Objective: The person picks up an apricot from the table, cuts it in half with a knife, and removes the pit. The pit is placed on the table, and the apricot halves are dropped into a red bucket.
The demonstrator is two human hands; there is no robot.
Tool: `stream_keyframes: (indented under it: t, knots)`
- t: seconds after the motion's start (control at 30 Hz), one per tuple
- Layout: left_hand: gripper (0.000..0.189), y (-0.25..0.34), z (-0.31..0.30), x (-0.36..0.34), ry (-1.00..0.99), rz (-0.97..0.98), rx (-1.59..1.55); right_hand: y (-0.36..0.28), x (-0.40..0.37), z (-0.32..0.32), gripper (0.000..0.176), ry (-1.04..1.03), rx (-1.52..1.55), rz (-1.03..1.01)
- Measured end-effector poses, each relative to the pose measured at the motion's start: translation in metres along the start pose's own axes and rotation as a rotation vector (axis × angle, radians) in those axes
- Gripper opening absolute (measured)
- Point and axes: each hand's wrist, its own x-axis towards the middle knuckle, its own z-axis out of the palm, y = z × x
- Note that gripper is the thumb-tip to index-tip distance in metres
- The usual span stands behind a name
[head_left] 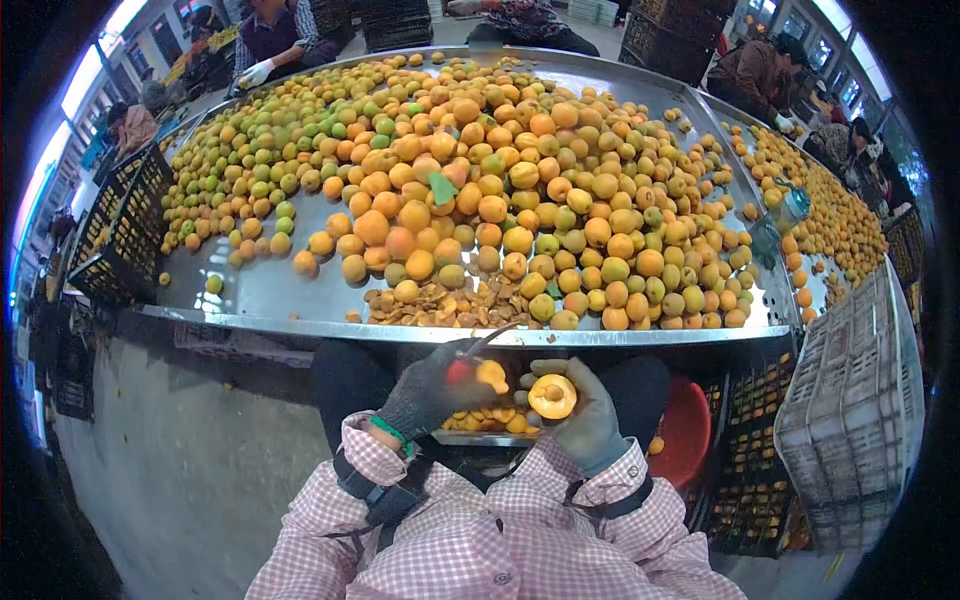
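Note:
In a dark grey glove, my left hand (pixel 437 388) is closed around a knife with a red handle (pixel 461 370), its curved blade (pixel 492 337) pointing up and right. A cut apricot half (pixel 492 376) is at the same hand's fingers. My right hand (pixel 588 412), gloved in grey, holds an apricot half (pixel 552 396) with its cut face up and the pit in its centre. Below and between the hands lie cut apricot pieces (pixel 486 420) in a container. Just beyond, brown pits (pixel 450 302) are heaped at the near edge of the metal table (pixel 400 336).
Whole apricots (pixel 520 180) cover much of the table. A black crate (pixel 122 226) stands at the left. On the right are a red basin (pixel 682 432), a pale crate (pixel 848 400) and black crates (pixel 752 455). Several people sit around the tables, one with a white glove (pixel 256 74).

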Motion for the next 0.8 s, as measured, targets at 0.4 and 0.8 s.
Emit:
stream_keyframes:
  t: [0.4, 0.8]
  knots:
    - [0.028, 0.041, 0.008, -0.008, -0.231, -0.045, -0.910, 0.063, -0.001, -0.016, 0.046, -0.499, 0.461, 0.676]
    - [0.034, 0.049, -0.001, -0.008, -0.199, 0.118, -0.686, 0.020, -0.022, 0.023, 0.027, -0.187, 0.033, 0.402]
